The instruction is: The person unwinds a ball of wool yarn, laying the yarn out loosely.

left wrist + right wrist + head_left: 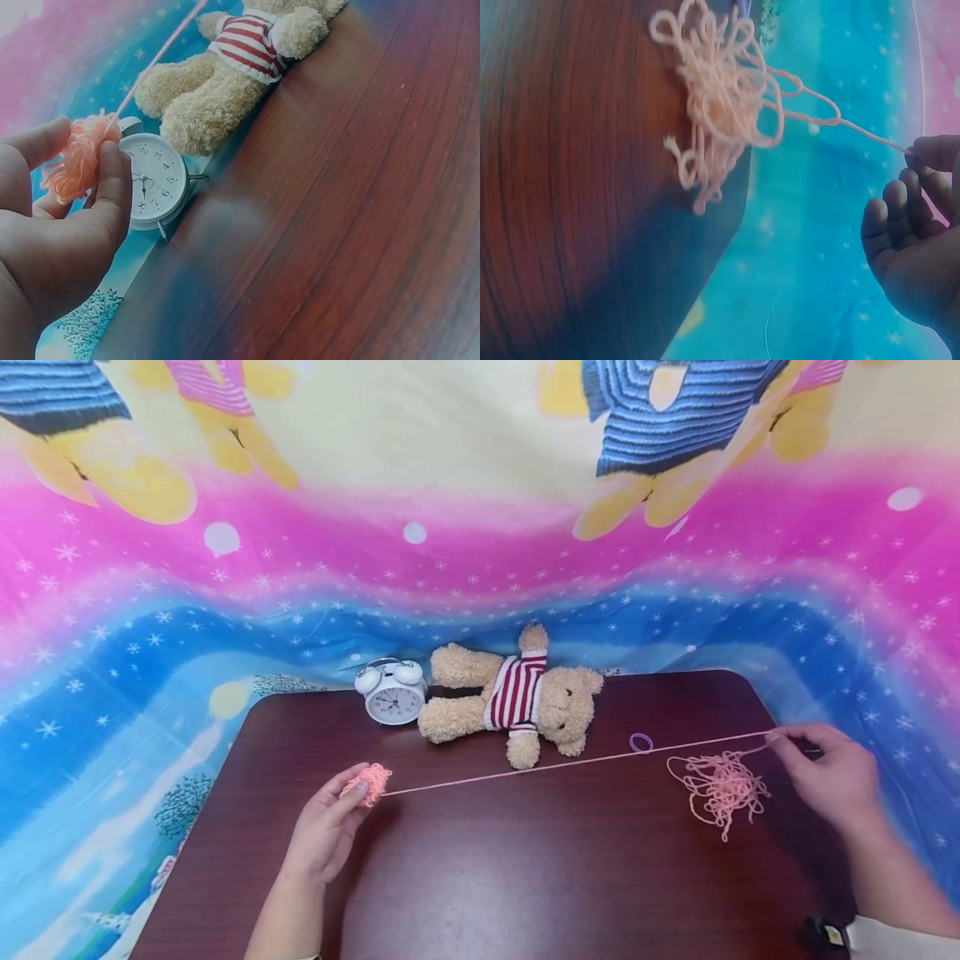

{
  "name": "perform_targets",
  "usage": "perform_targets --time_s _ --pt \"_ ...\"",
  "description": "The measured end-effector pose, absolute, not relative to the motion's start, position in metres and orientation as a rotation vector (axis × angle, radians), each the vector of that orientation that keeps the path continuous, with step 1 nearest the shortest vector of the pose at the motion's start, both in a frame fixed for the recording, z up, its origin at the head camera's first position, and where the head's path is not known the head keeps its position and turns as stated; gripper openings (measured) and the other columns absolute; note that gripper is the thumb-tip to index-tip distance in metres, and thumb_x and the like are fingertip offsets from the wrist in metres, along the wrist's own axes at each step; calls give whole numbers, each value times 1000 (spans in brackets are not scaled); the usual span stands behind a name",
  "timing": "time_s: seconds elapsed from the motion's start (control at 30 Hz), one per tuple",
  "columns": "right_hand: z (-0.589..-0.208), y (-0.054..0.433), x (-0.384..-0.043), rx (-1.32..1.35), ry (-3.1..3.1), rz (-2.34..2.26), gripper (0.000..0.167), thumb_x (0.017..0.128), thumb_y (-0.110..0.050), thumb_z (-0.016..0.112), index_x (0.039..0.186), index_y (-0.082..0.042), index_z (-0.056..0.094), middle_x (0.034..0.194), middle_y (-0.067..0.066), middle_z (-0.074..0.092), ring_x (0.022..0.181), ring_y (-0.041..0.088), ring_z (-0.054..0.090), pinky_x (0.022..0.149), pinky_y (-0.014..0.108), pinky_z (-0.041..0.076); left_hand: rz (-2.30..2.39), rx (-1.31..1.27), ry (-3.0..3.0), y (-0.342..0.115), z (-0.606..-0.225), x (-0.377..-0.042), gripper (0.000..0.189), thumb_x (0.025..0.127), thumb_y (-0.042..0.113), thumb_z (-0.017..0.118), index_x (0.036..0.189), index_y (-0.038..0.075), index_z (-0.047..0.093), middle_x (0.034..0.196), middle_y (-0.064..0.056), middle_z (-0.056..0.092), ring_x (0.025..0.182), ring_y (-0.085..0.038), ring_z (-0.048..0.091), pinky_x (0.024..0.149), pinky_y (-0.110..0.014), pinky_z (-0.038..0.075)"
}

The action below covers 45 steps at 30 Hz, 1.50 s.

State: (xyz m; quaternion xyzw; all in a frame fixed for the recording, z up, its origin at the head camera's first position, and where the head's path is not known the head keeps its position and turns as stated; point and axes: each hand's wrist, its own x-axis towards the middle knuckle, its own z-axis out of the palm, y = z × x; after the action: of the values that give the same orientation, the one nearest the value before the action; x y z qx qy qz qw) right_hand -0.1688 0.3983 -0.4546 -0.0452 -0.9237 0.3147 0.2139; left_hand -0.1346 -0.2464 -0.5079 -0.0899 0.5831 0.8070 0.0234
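My left hand holds a small wound bundle of peach yarn between thumb and fingers, above the left part of the table. From it a single yarn strand runs taut and slightly upward across to my right hand. There the thumb and index finger pinch the strand, while the other fingers curl loosely, as the right wrist view shows. Close beside the right hand is a loose tangle of the same yarn, with a length of it leading up to the pinch. In the left wrist view the yarn bundle sits at the fingertips.
A teddy bear in a red-and-white striped shirt lies on its side along the table's back edge. Left of it stands a white alarm clock. A purple hair tie lies near the strand. Printed cloth hangs behind the dark table.
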Motion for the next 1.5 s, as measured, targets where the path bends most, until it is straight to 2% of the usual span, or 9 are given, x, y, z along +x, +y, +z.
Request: perform_targets --time_s 0.13,0.37,0.5,0.63,0.87,1.07,1.33,1.5 --pt "-453 411 -165 -162 -2583 824 30 96 -32 74 110 -6 75 96 -52 39 87 -24 39 68 9 33 2487 -285 1819 -249 -508 -134 43 103 10 65 143 1 53 124 1 69 110 -12 67 96 -25 55" --pt "-453 425 -161 -193 -2614 800 31 96 -32 74 111 -5 75 94 -51 39 77 -26 40 62 11 38 2469 -262 1826 -253 -509 -131 53 103 7 63 150 -6 41 121 1 71 108 -11 68 94 -26 56" --pt "-453 430 -160 -236 -2653 777 33 97 -35 72 112 -6 75 93 -50 37 76 -28 37 62 18 40 2469 -248 1821 -256 -509 -130 42 102 2 61 143 3 52 121 0 71 108 -11 68 93 -26 57" --pt "-453 435 -158 -263 -2654 778 33 97 -34 71 112 -4 74 94 -49 37 76 -28 37 61 17 40 2475 -219 1819 -260 -510 -128 38 101 -3 58 137 9 56 126 -1 71 109 -12 69 91 -26 57" --pt "-447 438 -156 -284 -2641 762 35 98 -34 71 112 -2 73 89 -51 36 73 -28 36 60 17 39 2462 -183 1870 -266 -511 -126 47 99 -13 47 141 7 52 131 5 67 106 -11 68 82 -22 55" --pt "-446 438 -156 -281 -2625 763 34 97 -32 72 111 -1 73 87 -53 36 71 -29 36 59 16 39 2437 -268 1911 -268 -512 -124 56 92 -17 47 143 4 46 128 5 67 98 -10 65 77 -23 55" --pt "-450 437 -155 -271 -2623 793 35 96 -34 73 111 -2 72 90 -55 37 73 -29 38 59 12 38 2458 -340 1933 -273 -516 -122 58 88 -20 49 138 9 52 127 4 65 101 -10 63 81 -22 55" --pt "-451 437 -156 -277 -2627 789 35 96 -34 73 111 -2 73 90 -54 37 73 -29 37 59 13 38 2422 -420 1982 -279 -515 -122 60 89 -19 51 144 4 46 131 2 58 107 -11 58 84 -21 53"
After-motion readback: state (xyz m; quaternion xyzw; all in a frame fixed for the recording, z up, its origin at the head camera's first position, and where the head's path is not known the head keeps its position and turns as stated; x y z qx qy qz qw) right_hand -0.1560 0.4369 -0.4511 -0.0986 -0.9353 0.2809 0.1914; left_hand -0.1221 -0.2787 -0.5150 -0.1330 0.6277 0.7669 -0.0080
